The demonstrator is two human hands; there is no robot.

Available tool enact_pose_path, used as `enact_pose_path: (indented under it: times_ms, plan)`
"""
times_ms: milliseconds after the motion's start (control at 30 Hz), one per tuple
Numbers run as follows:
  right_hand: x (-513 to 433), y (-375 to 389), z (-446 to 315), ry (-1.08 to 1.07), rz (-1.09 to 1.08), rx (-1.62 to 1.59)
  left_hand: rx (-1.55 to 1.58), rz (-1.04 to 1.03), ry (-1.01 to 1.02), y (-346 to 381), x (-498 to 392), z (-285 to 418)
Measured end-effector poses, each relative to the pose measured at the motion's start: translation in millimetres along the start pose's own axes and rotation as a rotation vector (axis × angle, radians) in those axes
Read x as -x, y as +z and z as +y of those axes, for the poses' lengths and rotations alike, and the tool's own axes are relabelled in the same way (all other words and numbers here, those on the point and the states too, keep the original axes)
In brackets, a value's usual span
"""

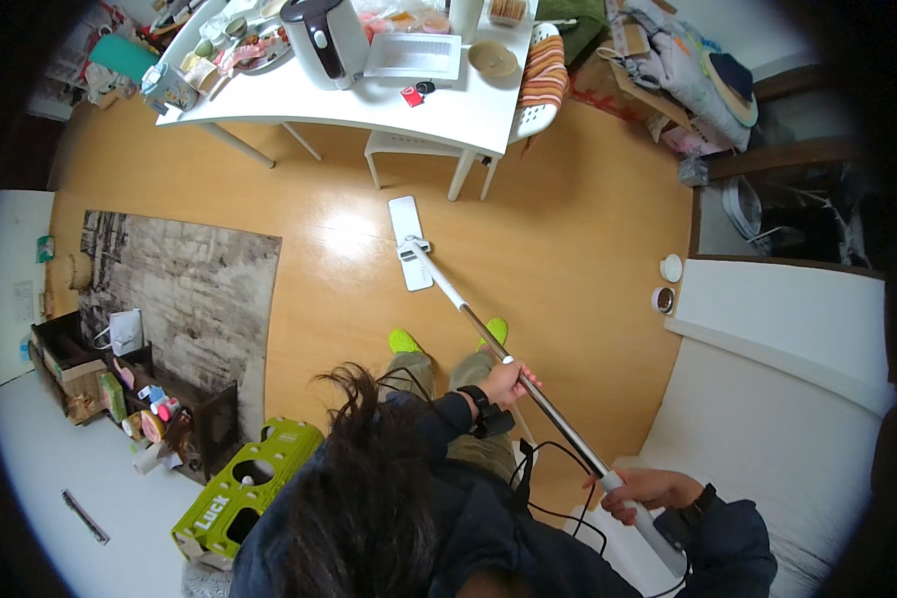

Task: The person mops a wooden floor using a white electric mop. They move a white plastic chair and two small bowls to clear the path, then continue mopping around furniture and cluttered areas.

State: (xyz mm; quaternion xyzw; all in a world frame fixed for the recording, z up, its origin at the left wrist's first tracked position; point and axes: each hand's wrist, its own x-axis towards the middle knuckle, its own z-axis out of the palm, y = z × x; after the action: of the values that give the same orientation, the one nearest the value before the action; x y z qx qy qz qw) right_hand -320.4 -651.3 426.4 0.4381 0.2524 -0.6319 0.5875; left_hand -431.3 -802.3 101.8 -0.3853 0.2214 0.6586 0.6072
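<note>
A flat floor mop with a long handle slants across the view. My left hand is closed around the metal middle of the pole. Lower down, my right hand grips the white upper part of the handle. The white rectangular mop head lies flat on the wooden floor, in front of my feet in lime-green slippers. Dark straps with devices are on both wrists, and black cables hang by the handle between my arms.
Ahead stands a white table bearing an electric kettle, a tray and a bowl, with a white chair under it. Left are a grey patterned rug, a dark open shelf and a green crate. Two small round items sit by the right wall.
</note>
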Motion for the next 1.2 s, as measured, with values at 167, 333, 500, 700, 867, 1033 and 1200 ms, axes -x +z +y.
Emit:
enact_pose_path:
  times_ms: [167,333,500,700,867,1033,1200]
  plan:
    - [-41,-49,-13,-0.084,-0.143,0.061,-0.103,-0.042,0.082,-27,-26,30]
    - [-82,-98,-40,-0.143,-0.291,0.047,-0.128,0.12,0.214,-43,-54,68]
    - [-121,-97,-72,-0.201,-0.304,-0.019,-0.16,0.215,0.206,-64,-60,129]
    - [-94,-85,-49,-0.296,-0.192,-0.039,-0.168,0.249,0.14,-43,-45,114]
    - [-11,-87,9,-0.291,-0.153,-0.041,-0.219,0.021,0.085,-2,-32,30]
    - [43,-81,59,-0.189,-0.019,-0.064,-0.122,-0.046,-0.039,44,-31,-46]
    - [42,-80,74,-0.081,0.105,-0.04,-0.086,-0.035,-0.181,56,-43,-69]
